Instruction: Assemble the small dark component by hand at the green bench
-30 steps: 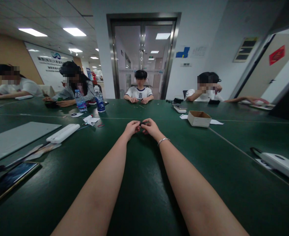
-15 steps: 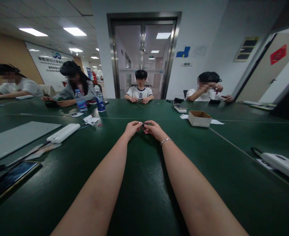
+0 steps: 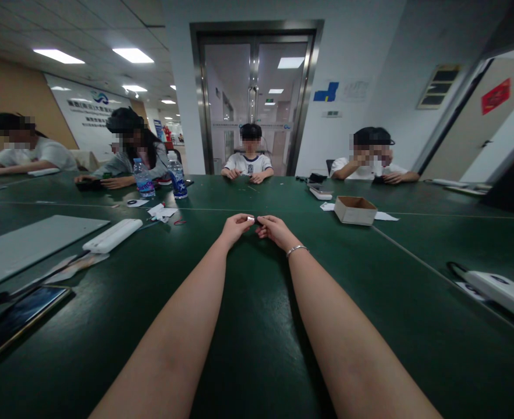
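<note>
Both my arms reach forward over the dark green table (image 3: 257, 326). My left hand (image 3: 236, 228) is closed in a pinch on a small shiny silver piece (image 3: 250, 218), too small to name. Close beside it, my right hand (image 3: 276, 229) pinches a small dark piece (image 3: 258, 220), whose kind I cannot make out. The two pieces are almost end to end between my fingertips; whether they touch I cannot tell. A silver bracelet (image 3: 297, 250) circles my right wrist.
Left of my arms lie a phone (image 3: 29, 314), a white power strip (image 3: 113, 235) and a grey panel (image 3: 34, 244). Two water bottles (image 3: 178, 179) stand beyond. On the right are a cardboard box (image 3: 355, 210) and another white strip (image 3: 503, 291). Several people sit around the table.
The silver piece in my left fingers shows more now, and the dark piece sits slightly further right. My arms have hardly moved. The person at the right has lowered a hand.
</note>
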Available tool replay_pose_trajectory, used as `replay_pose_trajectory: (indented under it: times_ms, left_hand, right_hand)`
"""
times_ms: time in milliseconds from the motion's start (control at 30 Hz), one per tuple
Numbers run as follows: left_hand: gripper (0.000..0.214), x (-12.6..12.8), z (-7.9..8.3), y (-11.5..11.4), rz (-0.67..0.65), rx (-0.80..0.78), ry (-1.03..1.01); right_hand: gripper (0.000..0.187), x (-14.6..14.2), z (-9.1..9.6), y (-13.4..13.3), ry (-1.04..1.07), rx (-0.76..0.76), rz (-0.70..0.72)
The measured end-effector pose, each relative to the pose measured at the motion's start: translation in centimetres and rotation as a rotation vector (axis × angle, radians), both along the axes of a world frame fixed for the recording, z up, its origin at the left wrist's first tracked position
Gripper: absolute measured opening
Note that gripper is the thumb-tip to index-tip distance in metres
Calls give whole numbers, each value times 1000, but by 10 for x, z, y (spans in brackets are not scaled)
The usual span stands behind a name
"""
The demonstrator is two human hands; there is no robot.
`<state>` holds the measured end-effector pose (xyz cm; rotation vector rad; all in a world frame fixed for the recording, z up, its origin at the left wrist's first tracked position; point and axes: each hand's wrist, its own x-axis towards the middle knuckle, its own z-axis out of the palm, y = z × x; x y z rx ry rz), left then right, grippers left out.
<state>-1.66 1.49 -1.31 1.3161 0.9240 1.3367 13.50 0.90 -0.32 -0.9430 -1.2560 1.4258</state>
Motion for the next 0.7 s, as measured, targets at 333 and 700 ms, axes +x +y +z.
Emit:
replay_pose_trajectory:
  times_ms: [333,700]
  left_hand:
    - [34,0,1,-2,-47,-2,3]
    - [27,1,1,-2,-19,-31,-15]
  right_hand:
    - [32,1,-7,6,-58,75,-58]
    - [22,0,3,-6,20,-18,-10]
